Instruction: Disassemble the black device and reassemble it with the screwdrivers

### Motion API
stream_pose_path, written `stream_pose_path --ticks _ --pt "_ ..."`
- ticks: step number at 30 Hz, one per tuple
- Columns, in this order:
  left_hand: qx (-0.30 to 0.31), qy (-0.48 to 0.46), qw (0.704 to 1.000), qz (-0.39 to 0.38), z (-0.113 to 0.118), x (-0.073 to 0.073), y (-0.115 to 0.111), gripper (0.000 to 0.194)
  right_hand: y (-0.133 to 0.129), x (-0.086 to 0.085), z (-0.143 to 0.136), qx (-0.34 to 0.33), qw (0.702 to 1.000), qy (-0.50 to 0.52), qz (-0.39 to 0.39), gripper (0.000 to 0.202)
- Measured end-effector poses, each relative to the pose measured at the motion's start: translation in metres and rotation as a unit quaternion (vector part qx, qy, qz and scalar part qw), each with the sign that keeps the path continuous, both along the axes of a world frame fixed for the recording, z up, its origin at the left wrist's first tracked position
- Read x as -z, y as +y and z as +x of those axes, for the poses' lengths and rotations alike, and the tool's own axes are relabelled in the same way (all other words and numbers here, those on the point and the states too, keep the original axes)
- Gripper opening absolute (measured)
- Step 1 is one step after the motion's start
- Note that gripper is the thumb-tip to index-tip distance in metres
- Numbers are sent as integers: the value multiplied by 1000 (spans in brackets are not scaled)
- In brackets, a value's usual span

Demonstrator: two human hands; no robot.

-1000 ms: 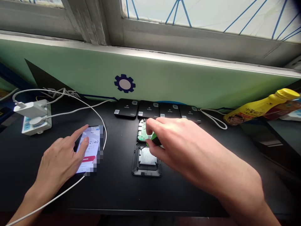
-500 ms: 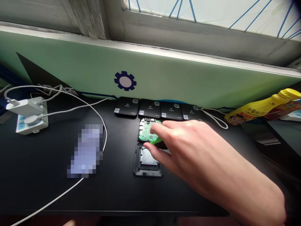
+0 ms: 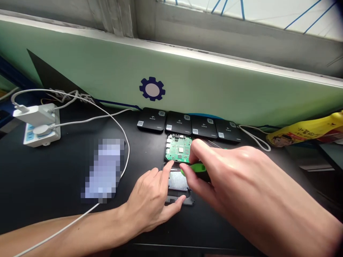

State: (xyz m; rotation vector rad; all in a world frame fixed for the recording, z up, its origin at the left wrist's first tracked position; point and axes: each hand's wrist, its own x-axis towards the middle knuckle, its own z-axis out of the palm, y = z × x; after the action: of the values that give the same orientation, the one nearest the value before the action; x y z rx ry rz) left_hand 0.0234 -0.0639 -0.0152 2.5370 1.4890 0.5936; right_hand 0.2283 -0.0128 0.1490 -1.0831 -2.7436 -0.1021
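My right hand grips a screwdriver by its green and black handle; its thin metal shaft points left above the black casing half. A silvery metal plate sits inside that casing half. My left hand reaches over the casing's left side with thumb and index finger spread. The thumb lies at the front edge, and the index fingertip is by the back edge. Just behind, a green circuit board rests in a black casing, its right side partly hidden by my right hand.
Several black boxes with labels line the back of the black table. On the left are a white power strip, a white cable and a blurred-out bluish object. A yellow bottle lies at the right.
My left hand has come in from the lower left to the casing half. My right hand has drawn back to the right, showing more of the board and screwdriver. The view has shifted slightly.
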Motion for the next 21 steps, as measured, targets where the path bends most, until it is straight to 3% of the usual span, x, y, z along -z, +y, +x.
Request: stream_pose_path --ticks 3,9,14,21 --pt "0 -18 1000 7 -5 3 -3 27 -1 1 -8 0 999 -27 25 22" --pt "10 -51 999 13 -10 2 3 31 5 5 -21 -8 1000 -14 13 18" --pt "10 -36 999 9 -9 4 2 18 16 4 -12 4 999 20 -34 26" --pt "4 -7 1000 29 -10 4 3 34 17 -1 0 -22 988 75 -136 25"
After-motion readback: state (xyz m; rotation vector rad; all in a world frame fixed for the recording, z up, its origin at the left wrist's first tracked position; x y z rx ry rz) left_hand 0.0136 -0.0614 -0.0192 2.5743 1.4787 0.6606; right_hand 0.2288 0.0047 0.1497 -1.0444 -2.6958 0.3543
